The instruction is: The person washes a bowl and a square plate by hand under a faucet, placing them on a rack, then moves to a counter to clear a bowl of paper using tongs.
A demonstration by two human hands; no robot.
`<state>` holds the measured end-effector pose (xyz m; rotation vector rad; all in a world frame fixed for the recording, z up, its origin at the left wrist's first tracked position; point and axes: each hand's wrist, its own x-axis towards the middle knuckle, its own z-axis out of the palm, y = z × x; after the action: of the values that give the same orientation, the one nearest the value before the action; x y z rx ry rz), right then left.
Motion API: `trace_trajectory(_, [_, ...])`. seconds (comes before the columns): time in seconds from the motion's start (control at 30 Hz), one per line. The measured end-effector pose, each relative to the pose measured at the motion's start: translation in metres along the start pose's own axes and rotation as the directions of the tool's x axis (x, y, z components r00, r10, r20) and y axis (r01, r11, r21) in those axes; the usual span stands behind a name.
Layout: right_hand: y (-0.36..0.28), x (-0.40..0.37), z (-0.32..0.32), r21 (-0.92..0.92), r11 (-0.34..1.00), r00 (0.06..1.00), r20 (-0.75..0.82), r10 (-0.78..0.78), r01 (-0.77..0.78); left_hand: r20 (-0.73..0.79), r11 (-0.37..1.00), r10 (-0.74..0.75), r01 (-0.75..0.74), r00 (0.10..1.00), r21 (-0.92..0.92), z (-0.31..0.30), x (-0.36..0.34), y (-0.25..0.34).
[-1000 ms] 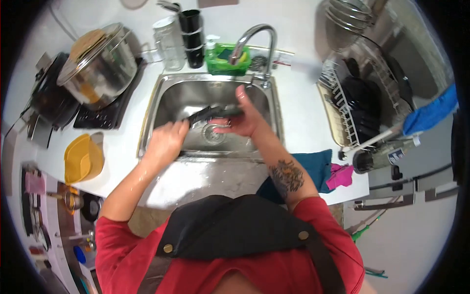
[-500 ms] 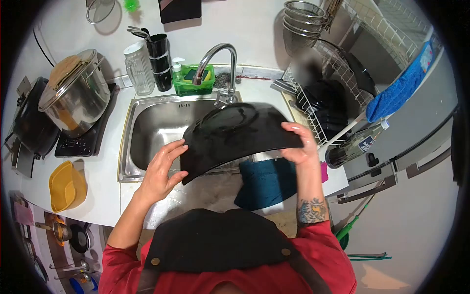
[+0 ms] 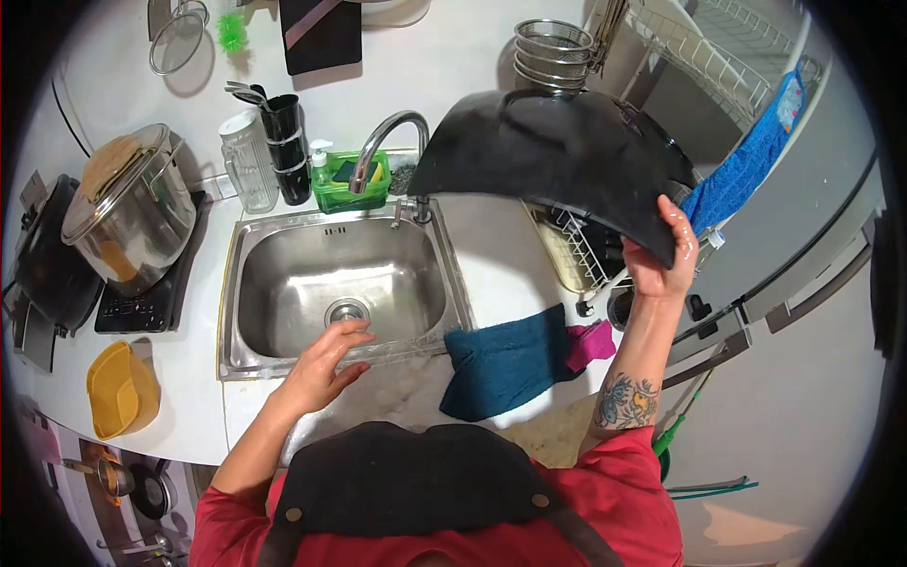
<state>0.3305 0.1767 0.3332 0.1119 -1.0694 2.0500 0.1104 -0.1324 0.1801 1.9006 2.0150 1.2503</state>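
Note:
My right hand (image 3: 666, 250) grips the right corner of a large, wet, glossy black plate (image 3: 557, 156), thumb under it and fingers on its edge. The plate is raised and tilted between the faucet (image 3: 397, 128) and the dish rack (image 3: 590, 260), overlapping part of the rack in this view. My left hand (image 3: 331, 364) is wet, with fingers apart and nothing in it, over the front rim of the steel sink (image 3: 255, 364). Below the plate, a teal cloth (image 3: 515, 364) lies on the counter's front edge beside a pink cloth (image 3: 590, 345).
A green caddy (image 3: 350, 194) with a soap pump stands behind the sink, next to stacked black cups (image 3: 288, 151) and a glass jug (image 3: 250, 165). On the left are a steel pot (image 3: 137, 222) and a yellow tub (image 3: 123, 392). A blue towel (image 3: 751, 151) hangs at the right.
The plate has moved up and right, away from over the sink, in my right hand. My left hand has let go of it and dropped slightly. The view has shifted.

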Motion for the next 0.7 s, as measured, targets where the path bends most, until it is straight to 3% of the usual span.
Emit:
trace_trajectory(0.07, [-0.004, 0.001, 0.005, 0.011, 1.0, 0.999, 0.039, -0.029, 0.029, 0.009, 0.999, 0.033, -0.033, 0.999, 0.024, 0.0, -0.002, -0.004])
trace_trajectory(0.13, [-0.004, 0.003, 0.012, 0.07, 0.992, 0.993, -0.07, -0.097, 0.102, 0.021, 1.0, 0.02, -0.021, 1.0, 0.023, -0.002, -0.006, -0.006])
trace_trajectory(0.27, [-0.008, 0.001, -0.005, 0.086, 0.996, 0.999, -0.018, -0.028, 0.03, 0.05, 0.998, -0.061, 0.061, 0.997, -0.007, -0.005, -0.011, -0.006])
trace_trajectory(0.3, [-0.008, -0.002, -0.004, 0.098, 0.995, 0.997, 0.072, 0.02, -0.027, 0.048, 0.998, -0.056, 0.056, 0.997, -0.008, -0.005, -0.011, -0.006])
trace_trajectory(0.4, [-0.004, -0.005, 0.006, 0.151, 0.988, 1.0, -0.003, 0.019, -0.018, 0.052, 0.998, -0.055, 0.056, 0.997, -0.017, -0.003, -0.011, -0.007])
trace_trajectory(0.47, [-0.005, -0.006, 0.012, 0.117, 0.993, 0.999, 0.032, 0.016, -0.019, 0.062, 0.998, -0.049, 0.051, 0.997, -0.034, -0.001, -0.01, -0.007])
trace_trajectory(0.6, [-0.01, -0.007, 0.022, -0.016, 0.995, 0.993, -0.062, -0.099, 0.098, 0.08, 0.999, -0.023, 0.027, 0.997, -0.045, -0.001, -0.01, -0.006])
trace_trajectory(0.67, [-0.016, -0.004, 0.005, -0.005, 0.969, 0.958, -0.148, -0.244, 0.246, 0.104, 0.997, -0.035, 0.043, 0.994, -0.071, 0.0, -0.013, -0.007])
trace_trajectory(0.7, [-0.016, -0.003, 0.004, 0.007, 0.956, 0.954, -0.065, -0.292, 0.293, 0.1, 0.997, -0.035, 0.042, 0.994, -0.071, 0.0, -0.014, -0.008])
